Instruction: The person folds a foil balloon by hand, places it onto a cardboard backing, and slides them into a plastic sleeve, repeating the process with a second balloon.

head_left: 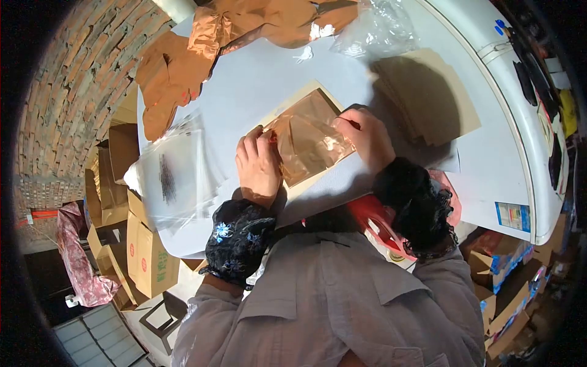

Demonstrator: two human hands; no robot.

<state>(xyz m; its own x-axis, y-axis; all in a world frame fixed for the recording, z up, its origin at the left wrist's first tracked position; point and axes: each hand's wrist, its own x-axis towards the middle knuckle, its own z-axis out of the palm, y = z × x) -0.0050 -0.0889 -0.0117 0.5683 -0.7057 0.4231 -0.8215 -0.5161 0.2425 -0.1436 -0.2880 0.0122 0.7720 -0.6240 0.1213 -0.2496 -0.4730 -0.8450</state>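
A shiny copper-coloured film sheet (pixel 310 139) lies over a beige card (pixel 315 87) on the white table (pixel 269 70), right in front of me. Curled fingers of my left hand (pixel 258 165) grip the film's left edge. On the opposite side, my right hand (pixel 368 137) pinches the film near its right edge, with the fingertips partly hidden. The film looks creased between my hands. To the left lies a stack of clear plastic sleeves (pixel 183 174). Beige cards (pixel 443 92) are piled beyond my right hand, partly in shadow.
More copper-coloured film (pixel 269 24) is heaped along the table's far and left sides. A crumpled clear plastic bag (pixel 382 30) sits at the back. Cardboard boxes (pixel 147 254) stand left below the table, near a brick wall (pixel 79 73). A white rounded appliance (pixel 516 122) borders the right.
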